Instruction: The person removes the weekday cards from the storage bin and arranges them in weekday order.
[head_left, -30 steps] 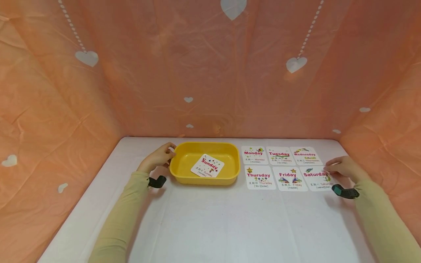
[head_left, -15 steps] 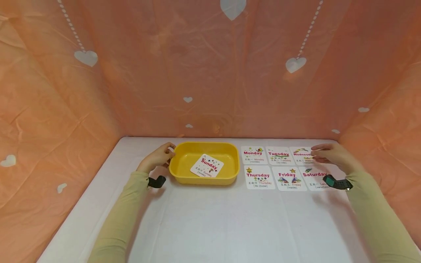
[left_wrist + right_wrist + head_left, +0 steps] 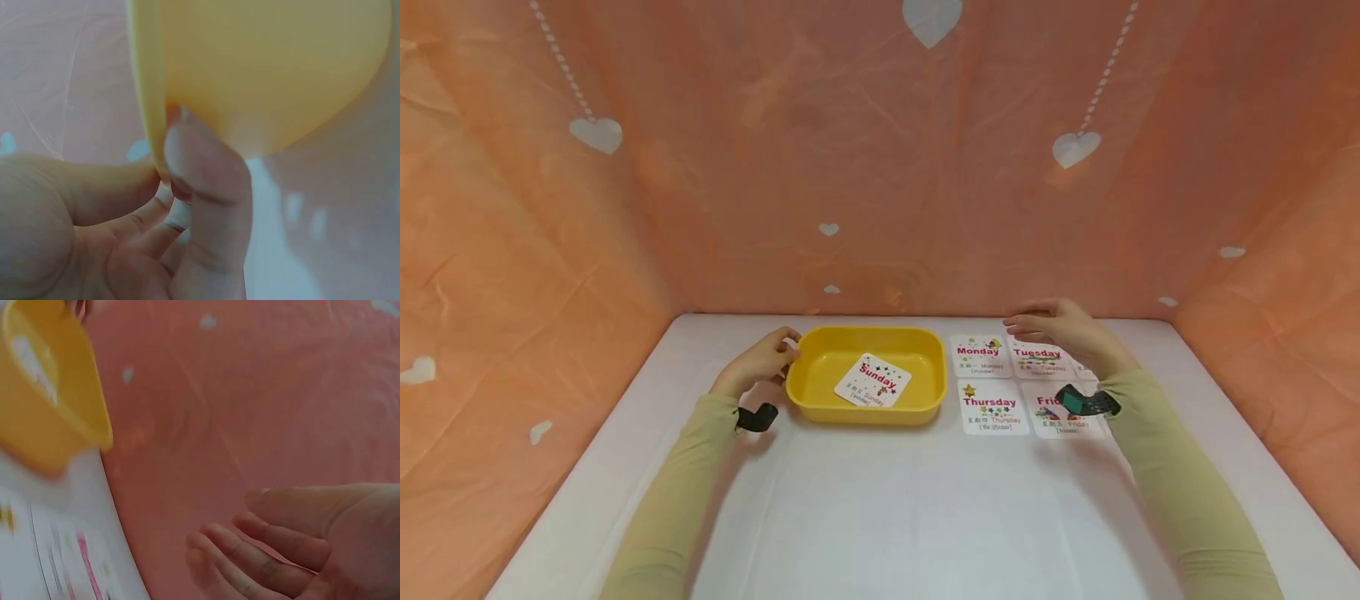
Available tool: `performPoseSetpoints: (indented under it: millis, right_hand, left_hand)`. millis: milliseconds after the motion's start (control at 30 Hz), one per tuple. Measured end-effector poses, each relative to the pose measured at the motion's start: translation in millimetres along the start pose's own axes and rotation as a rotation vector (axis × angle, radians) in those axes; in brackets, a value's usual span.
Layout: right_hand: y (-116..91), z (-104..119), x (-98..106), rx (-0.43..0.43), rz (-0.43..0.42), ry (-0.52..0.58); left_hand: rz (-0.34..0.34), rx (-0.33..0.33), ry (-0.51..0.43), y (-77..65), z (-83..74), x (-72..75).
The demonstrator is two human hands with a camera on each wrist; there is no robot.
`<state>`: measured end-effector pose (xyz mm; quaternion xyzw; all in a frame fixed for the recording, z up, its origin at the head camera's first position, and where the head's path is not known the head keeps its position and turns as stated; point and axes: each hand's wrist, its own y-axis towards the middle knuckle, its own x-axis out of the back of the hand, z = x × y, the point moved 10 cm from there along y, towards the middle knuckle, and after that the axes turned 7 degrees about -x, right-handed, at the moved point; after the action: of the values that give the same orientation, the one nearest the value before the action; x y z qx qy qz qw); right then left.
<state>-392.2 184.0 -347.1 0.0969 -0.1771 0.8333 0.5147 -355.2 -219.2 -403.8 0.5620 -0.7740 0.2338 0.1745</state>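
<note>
My left hand (image 3: 758, 360) pinches the left rim of a yellow plastic basin (image 3: 865, 415); in the left wrist view, thumb and index finger (image 3: 209, 156) meet across its edge. A white Sunday card (image 3: 872, 381) lies tilted inside the basin. My right hand (image 3: 1067, 329) hovers over the far edge of the Tuesday card (image 3: 1037, 363), and the right wrist view shows its fingers (image 3: 250, 556) loosely bent around nothing. Monday (image 3: 981, 357), Thursday (image 3: 992, 407) and Friday (image 3: 1048, 423) cards lie flat beside it. The right hand and sleeve hide most of the Wednesday card and the Saturday card.
The cards lie in two rows right of the basin on a white table (image 3: 880, 508). An orange curtain (image 3: 880, 183) with white hearts closes in the back and both sides. Each wrist wears a dark strap with a small device (image 3: 757, 417).
My right hand has moved left from the Saturday card, past Wednesday, to above the Tuesday card, carrying nothing. The left hand, basin and cards have stayed in place.
</note>
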Motion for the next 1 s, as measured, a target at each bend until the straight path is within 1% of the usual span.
performPoseSetpoints:
  millis: [67, 167, 300, 433, 533, 600, 767, 867, 1000]
  right_hand:
    - [7.7, 10.4, -18.6, 0.024, 0.038, 0.041]
    - [17.0, 23.4, -44.4, 0.036, 0.087, 0.063]
    - [27.9, 39.7, -69.9, 0.048, 0.121, 0.085]
    - [41.5, 47.3, -94.9, 0.024, 0.147, 0.08]
    - [52.0, 46.3, -113.1, -0.019, 0.177, 0.067]
    - [58.2, 44.8, -124.2, -0.046, 0.201, 0.082]
    - [70.3, 37.9, -139.6, -0.105, 0.207, 0.067]
    - [73.6, 34.0, -143.7, -0.128, 0.201, 0.022]
    - [78.7, 30.6, -145.8, -0.14, 0.204, -0.007]
  left_hand:
    - [0.002, -0.001, -0.002, -1.5, 0.4, 0.3]
    - [0.006, 0.005, 0.0, -3.4, 1.3, 0.3]
    - [0.011, -0.001, 0.0, -2.4, -1.4, -0.3]
    - [0.01, -0.003, 0.007, -2.4, -3.4, 0.3]
    - [0.004, 0.003, 0.005, -2.3, -2.4, 0.6]
    - [0.002, 0.001, 0.003, -2.4, -1.5, 1.6]
    - [-0.005, -0.006, 0.008, -4.1, -2.0, 3.3]
    - [0.001, 0.0, 0.0, -5.0, -0.2, 1.2]
    - [0.007, 0.011, -0.006, -3.2, 3.2, -0.9]
